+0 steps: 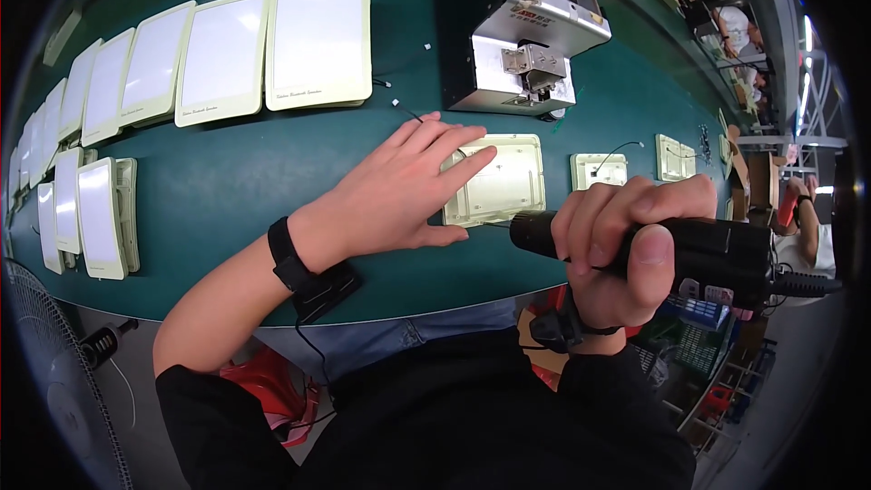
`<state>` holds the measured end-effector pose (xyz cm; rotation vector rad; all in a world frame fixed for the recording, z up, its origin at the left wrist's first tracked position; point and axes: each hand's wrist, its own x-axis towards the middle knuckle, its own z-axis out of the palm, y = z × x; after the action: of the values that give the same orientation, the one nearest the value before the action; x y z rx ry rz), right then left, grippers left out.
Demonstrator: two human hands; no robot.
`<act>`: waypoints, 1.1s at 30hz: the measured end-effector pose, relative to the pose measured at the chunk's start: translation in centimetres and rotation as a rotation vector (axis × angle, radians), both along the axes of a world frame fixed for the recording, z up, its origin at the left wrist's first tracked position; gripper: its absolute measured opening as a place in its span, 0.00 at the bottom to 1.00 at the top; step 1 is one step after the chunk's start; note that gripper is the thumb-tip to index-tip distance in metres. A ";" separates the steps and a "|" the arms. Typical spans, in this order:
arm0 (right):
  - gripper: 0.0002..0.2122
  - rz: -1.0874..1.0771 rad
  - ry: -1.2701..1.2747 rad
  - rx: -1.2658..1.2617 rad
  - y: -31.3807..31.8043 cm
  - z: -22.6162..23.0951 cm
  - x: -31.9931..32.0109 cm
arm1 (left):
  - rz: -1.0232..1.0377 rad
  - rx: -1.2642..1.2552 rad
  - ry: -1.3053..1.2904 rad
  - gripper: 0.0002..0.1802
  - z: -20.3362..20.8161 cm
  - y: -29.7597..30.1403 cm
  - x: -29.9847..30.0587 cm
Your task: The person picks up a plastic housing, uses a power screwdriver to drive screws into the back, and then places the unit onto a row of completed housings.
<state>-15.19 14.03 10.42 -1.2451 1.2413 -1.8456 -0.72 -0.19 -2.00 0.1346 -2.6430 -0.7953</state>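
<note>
A pale yellow-green plastic housing [511,183] lies on the green table, its ribbed inside facing up. My left hand [404,183] rests across its left side, fingers spread and palm down. Gripped in my right hand [626,240] is a black electric screwdriver [726,259], held nearly level with its nose toward the left. Its thin bit reaches the near edge of the housing; I cannot tell whether it sits on a screw. A short black wire with a white plug [396,103] pokes out beyond my left fingers.
Pale tablet-like units with white faces [319,41] line the far left, with several more [100,218] nearer. A black and silver machine [522,32] stands at the back. Smaller open housings [599,166] lie to the right. A fan [63,390] stands lower left; co-workers [735,27] are at far right.
</note>
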 end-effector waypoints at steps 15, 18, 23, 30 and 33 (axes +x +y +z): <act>0.10 -0.022 0.054 -0.124 0.7 -2.6 -0.5 | -0.054 -0.023 0.127 0.36 -0.4 0.9 -1.7; 0.09 0.050 0.047 -0.096 0.6 -1.7 -0.2 | 0.055 -0.030 0.066 0.37 0.0 2.8 1.4; 0.13 0.345 -0.280 -0.223 4.1 -0.4 -2.7 | 0.428 -0.052 -0.148 0.39 2.6 10.6 7.8; 0.16 0.217 -0.328 -0.275 5.5 -1.6 -4.8 | 1.200 -0.494 -0.367 0.38 4.5 10.5 15.4; 0.18 0.172 -0.270 -0.357 7.2 -1.7 -6.3 | 1.081 -0.560 -0.200 0.36 6.9 10.0 10.7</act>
<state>-21.46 21.26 8.72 -1.1878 0.6595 -2.0807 10.02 9.84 4.87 1.3605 -2.3048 0.3204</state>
